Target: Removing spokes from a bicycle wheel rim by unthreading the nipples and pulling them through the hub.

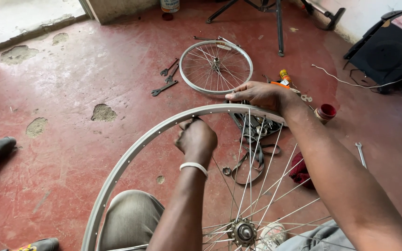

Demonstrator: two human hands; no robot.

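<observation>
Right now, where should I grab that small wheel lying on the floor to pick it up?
Grip the small wheel by its rim, on the near edge closest to your right hand. It lies flat on the red floor, so the rim is the only raised, continuous part; the spokes are thin. Come from above and curl fingers under, probably avoiding the left side where wrenches lie.

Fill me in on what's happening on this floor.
A person sits over a large bicycle rim held upright between the knees. The right hand grips the top of the rim, while the left hand works at its inner side, fingers pinched, apparently on a spoke end. Only some spokes run from the hub to the rim. A smaller spoked wheel lies flat on the red floor, with wrenches beside it.
</observation>
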